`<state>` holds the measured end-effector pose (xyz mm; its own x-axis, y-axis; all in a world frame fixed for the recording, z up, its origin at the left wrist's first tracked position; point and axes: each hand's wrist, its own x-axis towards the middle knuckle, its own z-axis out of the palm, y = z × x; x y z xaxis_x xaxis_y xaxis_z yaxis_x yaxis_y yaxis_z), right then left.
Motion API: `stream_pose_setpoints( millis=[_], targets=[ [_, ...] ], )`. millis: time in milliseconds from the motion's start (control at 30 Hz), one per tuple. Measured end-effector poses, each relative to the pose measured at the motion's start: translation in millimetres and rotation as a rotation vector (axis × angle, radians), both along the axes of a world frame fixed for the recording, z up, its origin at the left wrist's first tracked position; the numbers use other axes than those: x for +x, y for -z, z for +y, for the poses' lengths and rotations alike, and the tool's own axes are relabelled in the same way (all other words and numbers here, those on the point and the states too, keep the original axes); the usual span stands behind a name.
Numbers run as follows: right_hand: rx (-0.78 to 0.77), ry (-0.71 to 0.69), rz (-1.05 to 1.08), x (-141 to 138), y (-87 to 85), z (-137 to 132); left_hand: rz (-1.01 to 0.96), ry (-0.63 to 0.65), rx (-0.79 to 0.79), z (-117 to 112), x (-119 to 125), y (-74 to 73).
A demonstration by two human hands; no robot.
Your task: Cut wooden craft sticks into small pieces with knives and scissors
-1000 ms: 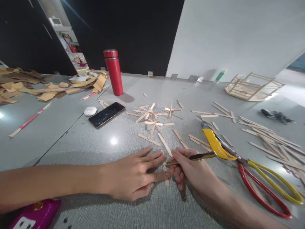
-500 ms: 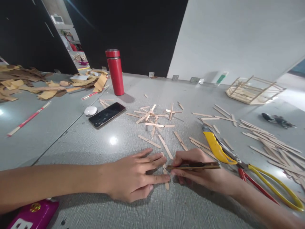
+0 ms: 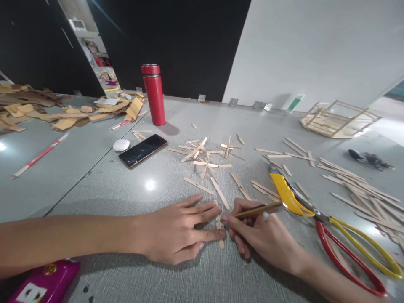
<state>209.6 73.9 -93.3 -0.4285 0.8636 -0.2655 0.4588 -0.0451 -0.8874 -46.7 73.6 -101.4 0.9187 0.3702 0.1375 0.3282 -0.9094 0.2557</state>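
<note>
My left hand (image 3: 179,231) lies flat with its fingers spread, the fingertips pressing a short wooden craft stick (image 3: 221,243) against the table. Part of that stick is hidden under the fingers. In my right hand (image 3: 261,231) a slim brown pencil (image 3: 259,210) is gripped, its tip down at the middle of the stick and its shiny end pointing right. Just beyond the hands lie loose craft sticks (image 3: 219,193), some with a notch at the middle. Farther back, several are joined into small star-shaped crosses (image 3: 206,164).
A yellow utility knife (image 3: 287,195) and scissors with red and yellow handles (image 3: 362,248) lie right. Beyond them are a stick pile (image 3: 366,189) and a wooden frame (image 3: 341,122). Phone (image 3: 143,150), earbud case (image 3: 121,145), red flask (image 3: 154,97) and cardboard scraps (image 3: 72,118) sit left.
My right hand has turned, so the pencil's rear end now points more upward. More of the red scissor handle shows. My left hand stays on the stick.
</note>
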Motion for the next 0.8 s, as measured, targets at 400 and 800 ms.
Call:
stream_pose_setpoints(
  millis=[400, 800],
  targets=[
    [0.507, -0.802, -0.178, 28, -22.7, 32, -0.017, 0.008, 0.007, 1, -1, 0.5],
    [0.691, -0.959, -0.206, 21, -28.6, 45, -0.003, 0.018, 0.07, 3, 1, 0.4]
  ],
)
